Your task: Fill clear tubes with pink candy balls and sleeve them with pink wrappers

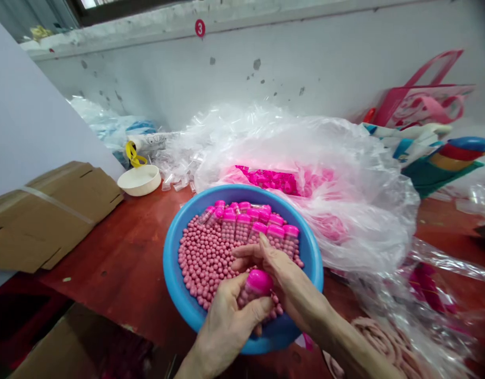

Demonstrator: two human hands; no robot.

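My left hand point(228, 321) is closed around a small clear bottle point(258, 284) with a bright pink cap, and pink beads show through its side. Just to the right, my right hand point(274, 268) hovers over the bowl with its fingers apart and slightly curled. Nothing shows between those fingers. Both hands are above a blue plastic bowl point(173, 231) filled with loose pink beads point(205, 252). Toward the bowl's far side lie several capped bottles point(242, 223) of the same kind, filled with beads and resting on the loose ones.
A large clear plastic bag point(368, 184) with pink pieces point(274, 179) lies behind the bowl. Clear tubes point(179, 173) and a white round lid point(139, 180) sit at the back left. Flattened cardboard point(68, 205) is on the left; a pink bag point(419, 100) stands at the back right.
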